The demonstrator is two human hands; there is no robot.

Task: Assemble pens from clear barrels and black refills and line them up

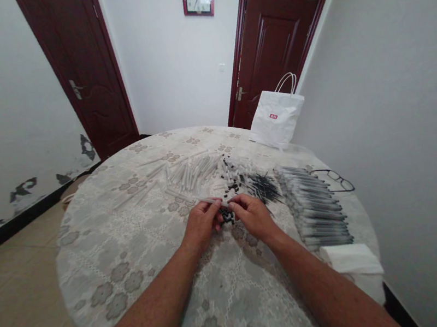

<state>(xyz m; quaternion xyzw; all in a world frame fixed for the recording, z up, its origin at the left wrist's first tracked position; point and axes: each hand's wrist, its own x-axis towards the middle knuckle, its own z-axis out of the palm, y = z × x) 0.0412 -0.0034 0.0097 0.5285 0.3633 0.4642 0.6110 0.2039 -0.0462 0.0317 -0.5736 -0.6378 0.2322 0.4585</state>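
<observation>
left hand fingers pinch clear pen barrel | right hand fingers pinch its tip | small black caps heaped beneath barrel | glasses well right of barrel

both hands meet over the middle of a round table covered with a pale flowered cloth. the left hand pinches one end of a thin clear pen tube, and the right hand closes on its other end; what the right fingertips grip is too small to tell, perhaps a small black cap. a little heap of black caps lies between the hands. beyond them lies a pile of clear tubes, then scattered black bits, a bundle of thin refills and a long row of finished pens. glasses, a folded white cloth and a white paper bag sit at the right.
</observation>
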